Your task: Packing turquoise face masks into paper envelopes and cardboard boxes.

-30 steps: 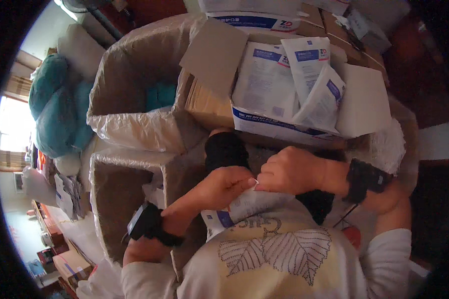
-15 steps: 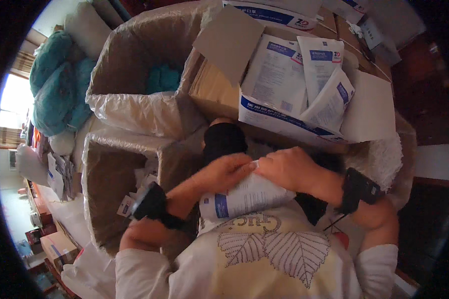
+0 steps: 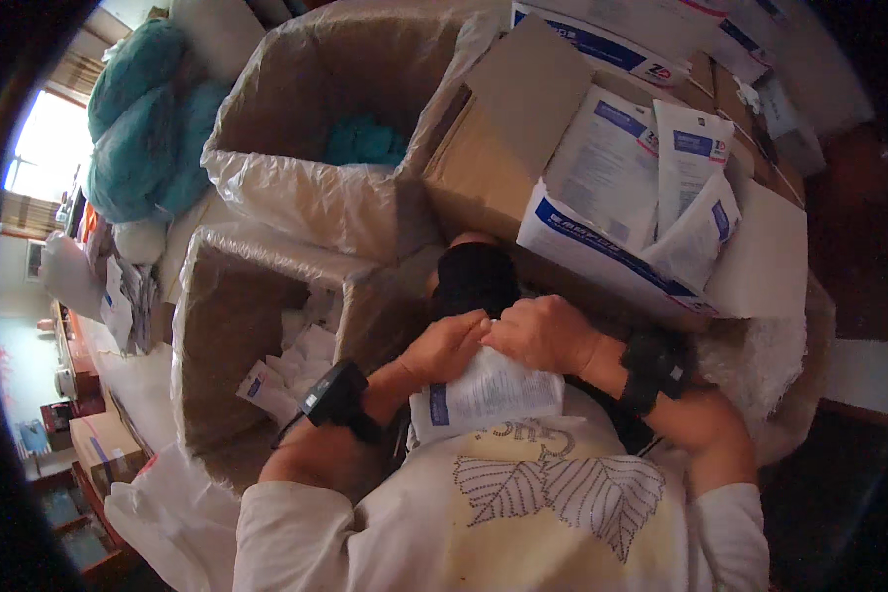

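A white packet (image 3: pixel 508 395) with a blue label lies in front of my chest. Its top edge is pinched between both hands. My left hand (image 3: pixel 449 347) is closed on the packet's top left part, fingertips meeting those of the other hand. My right hand (image 3: pixel 545 333) is curled, knuckles up, around the same edge. Whether the packet is torn there is hidden by my fingers. Just beyond my hands stands an opened white and blue carton (image 3: pixel 602 247), holding several flat packets (image 3: pixel 604 163) like the one I grip.
At left, a lined box (image 3: pixel 207 385) contains white wrappers (image 3: pixel 306 360). Behind it, another lined box (image 3: pixel 286 192) has teal items (image 3: pixel 363 140) at the bottom. Teal-filled bags (image 3: pixel 138 128) are piled at far left. More white and blue cartons (image 3: pixel 602 44) stand at the back.
The view has shifted, so the boxes sit further right. My hands have drawn closer together at the packet's top edge, and the packet hangs more upright.
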`<state>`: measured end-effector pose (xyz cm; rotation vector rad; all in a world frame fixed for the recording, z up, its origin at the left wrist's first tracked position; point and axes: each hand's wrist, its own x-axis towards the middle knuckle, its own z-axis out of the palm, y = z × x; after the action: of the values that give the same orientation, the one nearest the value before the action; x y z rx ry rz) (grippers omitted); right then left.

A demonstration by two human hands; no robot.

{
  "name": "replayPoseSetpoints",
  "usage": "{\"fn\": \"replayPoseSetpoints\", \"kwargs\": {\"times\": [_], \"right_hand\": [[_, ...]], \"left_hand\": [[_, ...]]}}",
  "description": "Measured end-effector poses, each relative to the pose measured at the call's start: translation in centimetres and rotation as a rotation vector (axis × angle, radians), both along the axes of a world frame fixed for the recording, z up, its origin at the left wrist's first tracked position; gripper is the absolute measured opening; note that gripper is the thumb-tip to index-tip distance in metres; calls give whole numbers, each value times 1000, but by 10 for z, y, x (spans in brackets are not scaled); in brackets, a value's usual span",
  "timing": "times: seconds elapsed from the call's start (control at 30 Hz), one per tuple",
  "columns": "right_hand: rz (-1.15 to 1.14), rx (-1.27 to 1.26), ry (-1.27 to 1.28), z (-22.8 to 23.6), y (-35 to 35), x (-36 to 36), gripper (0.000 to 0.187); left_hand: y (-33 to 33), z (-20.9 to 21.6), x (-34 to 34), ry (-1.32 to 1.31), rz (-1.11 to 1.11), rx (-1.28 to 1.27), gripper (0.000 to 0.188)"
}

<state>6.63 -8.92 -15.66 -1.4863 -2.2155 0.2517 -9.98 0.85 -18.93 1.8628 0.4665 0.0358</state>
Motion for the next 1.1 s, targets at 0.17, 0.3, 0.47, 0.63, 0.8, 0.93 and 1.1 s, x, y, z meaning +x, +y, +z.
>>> {"fn": "replayPoseSetpoints", "kwargs": {"times": [0.17,0.3,0.47,0.63,0.8,0.93,1.1], "right_hand": [[-5,95,-28,-6,-11,-9,15],[-39,60,21,-1,-22,-13,17],[-141,101,102,-7,-37,-17,25],[-242,21,97,-3,-53,-19,22],[-340,-35,291,-8,-48,-20,23],[-392,-195,306,12,-45,-28,25],[-486,-270,415,24,-39,-40,28]], "left_hand": [[-26,-25,-6,-22,121,-157,25],[-34,-24,-6,-49,102,-188,26],[-40,-27,-2,-65,58,-191,27],[-47,-29,0,-23,20,-234,27],[-39,-10,-2,-2,43,-142,27],[-21,15,-10,-13,0,-306,26],[-6,38,-14,-25,-166,68,19]]}}
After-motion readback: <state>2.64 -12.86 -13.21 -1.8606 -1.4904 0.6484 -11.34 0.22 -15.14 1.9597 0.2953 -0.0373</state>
